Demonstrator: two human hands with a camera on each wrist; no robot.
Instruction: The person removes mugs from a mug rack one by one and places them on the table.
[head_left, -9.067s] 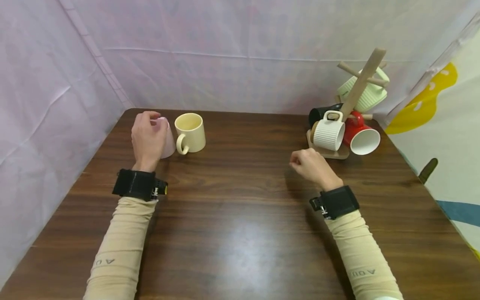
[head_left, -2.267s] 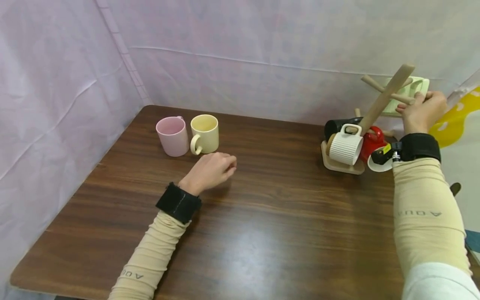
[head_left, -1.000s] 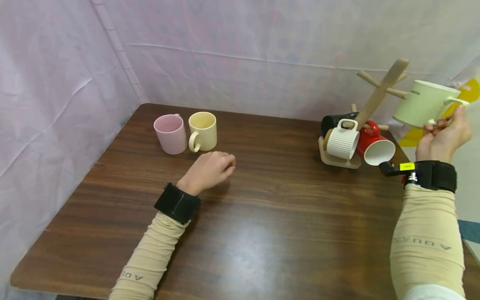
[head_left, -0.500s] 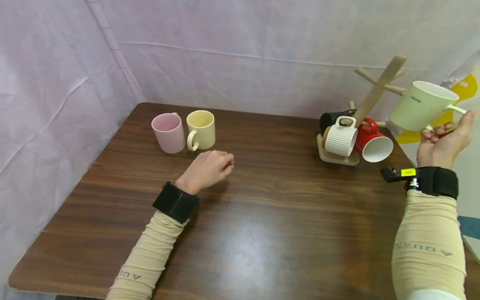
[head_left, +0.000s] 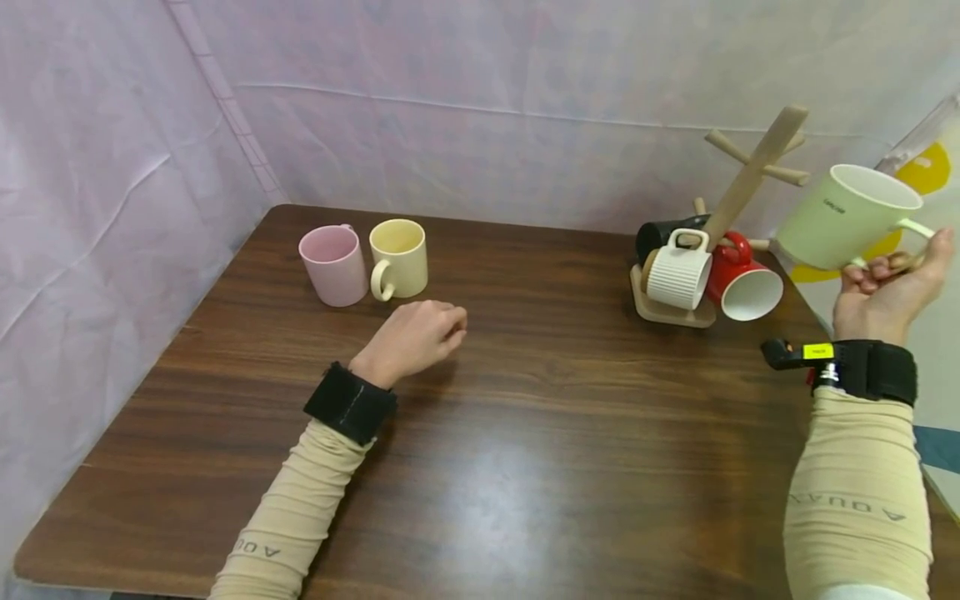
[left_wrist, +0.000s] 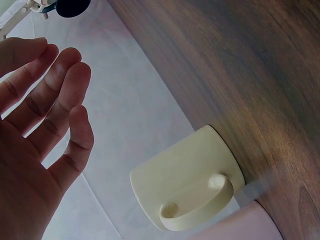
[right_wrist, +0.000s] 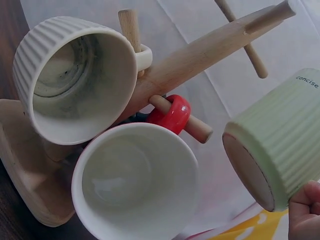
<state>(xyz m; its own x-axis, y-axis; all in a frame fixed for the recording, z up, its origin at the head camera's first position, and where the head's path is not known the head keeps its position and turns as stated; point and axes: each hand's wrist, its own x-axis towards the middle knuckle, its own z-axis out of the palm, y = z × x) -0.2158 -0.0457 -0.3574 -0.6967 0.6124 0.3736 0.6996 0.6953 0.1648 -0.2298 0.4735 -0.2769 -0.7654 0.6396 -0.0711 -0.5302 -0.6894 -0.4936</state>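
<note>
At the right of the head view, my right hand (head_left: 888, 292) grips a light green mug (head_left: 847, 218) by its handle, thumb on top. The mug is off the rack and tilted, its rim up and its base toward the rack. In the right wrist view, the ribbed green mug (right_wrist: 280, 140) shows its base, with fingers (right_wrist: 306, 202) at its lower edge. My left hand (head_left: 412, 340) is loosely curled over the table and holds nothing. Beyond it stand a yellow mug (head_left: 403, 262) and a pink mug (head_left: 335, 271), both upright.
A wooden mug rack (head_left: 757, 171) stands at the back right. On its lower pegs hang a white ribbed mug (head_left: 678, 279), a red mug (head_left: 750, 292) and a black mug (head_left: 660, 237). Its upper pegs are bare. A fabric wall (head_left: 465, 108) rises behind the table.
The green mug has come off the rack's upper peg to the right, in my right hand, and tilted rim-up. My left hand, earlier at the pink mug, has moved right and stayed there.
</note>
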